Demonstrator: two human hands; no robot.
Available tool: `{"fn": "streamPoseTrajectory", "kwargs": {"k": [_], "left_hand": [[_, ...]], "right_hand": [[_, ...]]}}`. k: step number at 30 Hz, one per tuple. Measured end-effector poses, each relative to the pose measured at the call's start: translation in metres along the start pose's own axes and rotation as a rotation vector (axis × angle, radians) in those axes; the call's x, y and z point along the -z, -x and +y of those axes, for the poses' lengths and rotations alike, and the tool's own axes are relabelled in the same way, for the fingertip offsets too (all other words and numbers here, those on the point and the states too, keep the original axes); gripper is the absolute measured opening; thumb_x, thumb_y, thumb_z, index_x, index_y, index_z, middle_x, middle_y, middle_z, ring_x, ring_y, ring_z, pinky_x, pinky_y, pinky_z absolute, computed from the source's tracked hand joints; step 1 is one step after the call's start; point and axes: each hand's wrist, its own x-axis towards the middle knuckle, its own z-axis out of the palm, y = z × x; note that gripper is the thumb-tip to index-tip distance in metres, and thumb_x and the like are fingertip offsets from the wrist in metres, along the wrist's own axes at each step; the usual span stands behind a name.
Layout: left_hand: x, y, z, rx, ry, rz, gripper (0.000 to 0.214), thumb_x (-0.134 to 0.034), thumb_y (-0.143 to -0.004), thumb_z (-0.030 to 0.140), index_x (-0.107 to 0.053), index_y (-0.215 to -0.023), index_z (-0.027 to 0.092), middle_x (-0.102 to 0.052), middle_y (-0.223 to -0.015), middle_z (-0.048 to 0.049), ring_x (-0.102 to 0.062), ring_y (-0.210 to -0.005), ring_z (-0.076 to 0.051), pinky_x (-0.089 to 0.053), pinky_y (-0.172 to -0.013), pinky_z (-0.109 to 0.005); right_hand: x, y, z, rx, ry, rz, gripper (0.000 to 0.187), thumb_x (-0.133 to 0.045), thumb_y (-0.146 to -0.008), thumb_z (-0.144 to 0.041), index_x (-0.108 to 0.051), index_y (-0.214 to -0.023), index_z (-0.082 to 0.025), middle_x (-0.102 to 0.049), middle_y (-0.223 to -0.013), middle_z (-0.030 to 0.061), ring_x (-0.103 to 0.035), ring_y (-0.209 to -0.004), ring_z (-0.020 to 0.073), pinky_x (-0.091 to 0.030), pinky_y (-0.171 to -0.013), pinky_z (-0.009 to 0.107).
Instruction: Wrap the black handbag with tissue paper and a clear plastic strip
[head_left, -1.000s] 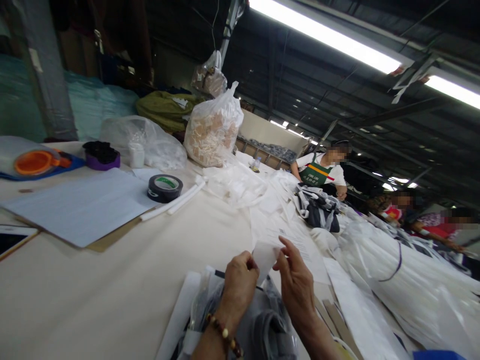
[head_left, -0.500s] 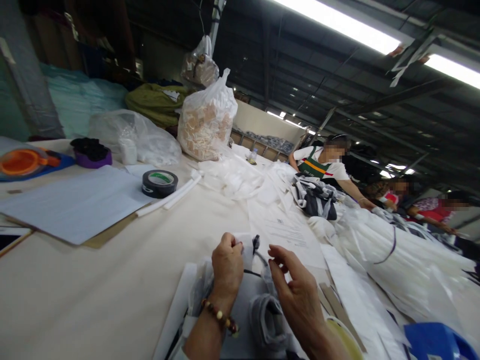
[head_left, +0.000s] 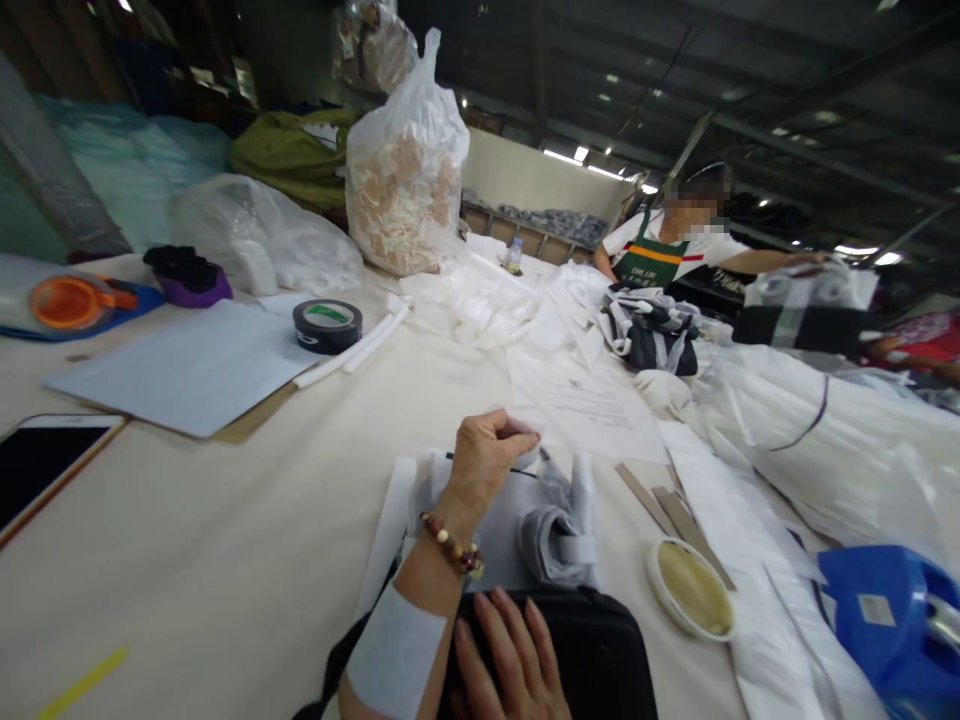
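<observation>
My left hand, a beaded bracelet on its wrist and a white patch on its forearm, is closed in a pinch at the far edge of a grey fabric item. A small whitish piece shows at its fingertips; what it is I cannot tell. On the item's right side lies a rolled grey band. My right hand rests flat, fingers stretched, on a smooth black case-like object at the bottom of the view, nearest to me.
A phone, paper sheets and a black tape roll lie left. To the right are a round dish, cardboard strips, a blue plastic object and plastic bags. A co-worker stands across the table.
My right hand has left the grey item and come down toward me onto the black object. The left hand stays at the item's far edge. The co-worker now holds up a black-and-grey bundle.
</observation>
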Motion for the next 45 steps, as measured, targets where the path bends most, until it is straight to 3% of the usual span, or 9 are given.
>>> {"fn": "streamPoseTrajectory", "kwargs": {"k": [4,8,13,16,21,26,34,40,45], "left_hand": [[0.003,0.024,0.012,-0.037,-0.094,-0.027,0.014,-0.064,-0.065,0.028,-0.066,-0.065,0.015,-0.065,-0.064,0.0004,-0.058,-0.062,-0.014,-0.044,-0.061,-0.023],[0.021,0.077,0.009,-0.132,-0.288,-0.043,0.008,-0.061,-0.069,0.022,-0.068,-0.067,0.017,-0.067,-0.066,-0.0006,-0.06,-0.066,-0.016,-0.046,-0.064,-0.024],[0.043,0.146,-0.017,-0.657,-0.677,-0.129,0.024,-0.044,-0.082,0.008,-0.066,-0.088,0.016,-0.07,-0.089,-0.0039,-0.064,-0.089,-0.015,-0.049,-0.083,-0.022],[0.044,0.165,-0.028,-0.837,-0.806,-0.104,0.028,-0.04,-0.081,0.001,-0.062,-0.095,0.013,-0.068,-0.098,-0.0078,-0.06,-0.101,-0.015,-0.048,-0.089,-0.023],[0.041,0.169,-0.037,-1.031,-0.874,-0.017,0.025,-0.037,-0.082,-0.001,-0.06,-0.09,0.009,-0.067,-0.089,-0.011,-0.062,-0.094,-0.018,-0.054,-0.08,-0.028],[0.041,0.17,-0.045,-1.121,-0.956,-0.117,0.023,-0.038,-0.084,0.001,-0.06,-0.088,0.005,-0.066,-0.091,-0.0142,-0.061,-0.094,-0.024,-0.055,-0.076,-0.036],[0.042,0.174,-0.046,-1.201,-1.02,-0.159,0.027,-0.035,-0.085,0.003,-0.061,-0.082,0.005,-0.065,-0.089,-0.0149,-0.06,-0.093,-0.022,-0.054,-0.081,-0.035],[0.04,0.173,-0.044,-1.217,-1.008,-0.147,0.026,-0.036,-0.086,0.004,-0.061,-0.082,0.005,-0.066,-0.084,-0.0126,-0.061,-0.087,-0.02,-0.056,-0.077,-0.034],[0.045,0.173,-0.038,-1.221,-1.028,-0.264,0.03,-0.032,-0.088,0.006,-0.061,-0.082,0.006,-0.066,-0.087,-0.01,-0.061,-0.088,-0.02,-0.055,-0.082,-0.034]], "right_hand": [[0.015,-0.01,0.0,-0.004,-0.032,-0.108,0.031,-0.046,-0.08,-0.019,-0.061,-0.107,-0.018,-0.065,-0.11,0.0095,-0.057,-0.107,0.0242,-0.053,-0.084,0.039],[0.025,-0.014,-0.001,-0.054,-0.085,-0.173,0.035,-0.048,-0.08,-0.018,-0.058,-0.113,-0.017,-0.061,-0.117,0.0109,-0.052,-0.114,0.0248,-0.049,-0.091,0.042],[0.024,-0.007,0.0,-0.042,-0.187,-0.044,0.04,-0.044,-0.077,-0.011,-0.053,-0.116,-0.01,-0.064,-0.108,0.0143,-0.054,-0.11,0.0241,-0.049,-0.092,0.043],[0.024,0.001,0.003,-0.025,-0.247,0.09,0.04,-0.043,-0.073,-0.005,-0.053,-0.112,-0.009,-0.064,-0.103,0.0138,-0.053,-0.11,0.0222,-0.05,-0.091,0.041],[0.024,0.012,0.004,-0.149,-0.397,0.165,0.036,-0.038,-0.071,0.001,-0.053,-0.101,-0.012,-0.056,-0.102,0.0133,-0.049,-0.109,0.0227,-0.05,-0.088,0.041],[0.025,0.013,0.003,-0.36,-0.518,0.235,0.036,-0.036,-0.071,0.005,-0.046,-0.099,-0.016,-0.051,-0.105,0.0123,-0.05,-0.103,0.0175,-0.05,-0.086,0.034],[0.04,0.013,0.006,-0.182,-0.575,0.012,0.053,-0.039,-0.061,0.001,-0.051,-0.11,-0.014,-0.054,-0.11,0.0137,-0.05,-0.109,0.0225,-0.048,-0.092,0.043],[0.045,0.025,0.007,-0.109,-0.515,0.133,0.033,-0.045,-0.078,0.003,-0.057,-0.103,-0.015,-0.063,-0.096,0.011,-0.056,-0.101,0.0199,-0.054,-0.083,0.036],[0.043,0.027,0.008,-0.064,-0.547,0.105,0.027,-0.043,-0.08,0.003,-0.059,-0.096,-0.013,-0.065,-0.089,0.0096,-0.058,-0.094,0.0192,-0.055,-0.081,0.034]]}}
